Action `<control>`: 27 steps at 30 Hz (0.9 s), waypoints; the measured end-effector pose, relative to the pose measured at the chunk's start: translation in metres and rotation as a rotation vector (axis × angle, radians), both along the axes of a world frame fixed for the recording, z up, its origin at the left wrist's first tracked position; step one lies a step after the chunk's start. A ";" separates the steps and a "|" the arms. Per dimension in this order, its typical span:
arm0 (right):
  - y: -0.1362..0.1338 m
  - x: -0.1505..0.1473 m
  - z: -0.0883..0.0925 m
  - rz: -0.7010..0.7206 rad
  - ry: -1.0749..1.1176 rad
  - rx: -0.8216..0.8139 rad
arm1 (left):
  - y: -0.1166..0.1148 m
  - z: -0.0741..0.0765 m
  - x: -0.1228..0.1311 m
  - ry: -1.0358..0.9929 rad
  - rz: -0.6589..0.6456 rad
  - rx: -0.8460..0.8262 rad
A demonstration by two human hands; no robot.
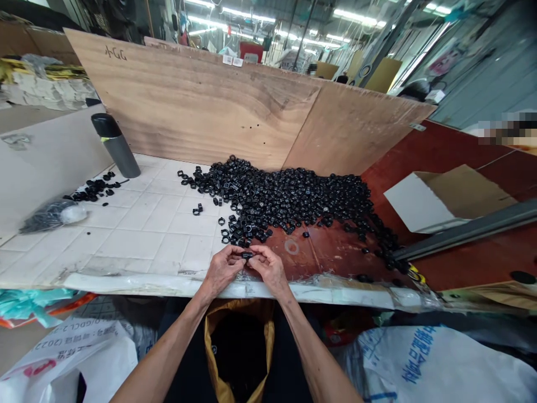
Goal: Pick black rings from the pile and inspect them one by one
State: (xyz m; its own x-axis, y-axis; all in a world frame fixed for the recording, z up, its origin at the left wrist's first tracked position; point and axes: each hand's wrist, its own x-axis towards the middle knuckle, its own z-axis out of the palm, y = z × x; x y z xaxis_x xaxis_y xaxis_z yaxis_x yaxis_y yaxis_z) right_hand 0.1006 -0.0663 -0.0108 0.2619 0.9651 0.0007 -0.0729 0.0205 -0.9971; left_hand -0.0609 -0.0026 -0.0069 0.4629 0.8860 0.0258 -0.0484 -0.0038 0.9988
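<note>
Both hands meet over the front edge of the table around a small black cylindrical part [247, 255]. My left hand [224, 267] pinches its left end, and my right hand [271, 267] has its fingers closed at the right end. Just beyond the fingertips spreads a large heap of small black ring-shaped parts [302, 196]. A few loose black rings [225, 232] lie on the white surface close to my left hand. Below my wrists, an open yellow-brown bag [210, 358] sits at my lap with a dark inside.
A wooden board [210, 101] walls off the back. A dark grey bottle [119, 148] stands at the left, near a bag of black pieces [48, 215] and a small black pile [94, 189]. At right are an open carton [419, 204] and a metal bar [470, 229]. White sacks [444, 364] lie below.
</note>
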 end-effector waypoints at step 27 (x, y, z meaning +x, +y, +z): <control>0.001 0.000 0.001 0.009 -0.308 0.093 | -0.004 -0.003 0.000 -0.023 -0.048 -0.025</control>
State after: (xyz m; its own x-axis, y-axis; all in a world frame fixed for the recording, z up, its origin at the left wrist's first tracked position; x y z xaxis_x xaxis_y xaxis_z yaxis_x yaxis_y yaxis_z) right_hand 0.1008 -0.0653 -0.0094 0.2267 0.9596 0.1668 0.2318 0.1132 -0.9662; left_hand -0.0610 -0.0070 -0.0094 0.5046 0.8632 0.0149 -0.0705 0.0240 0.9972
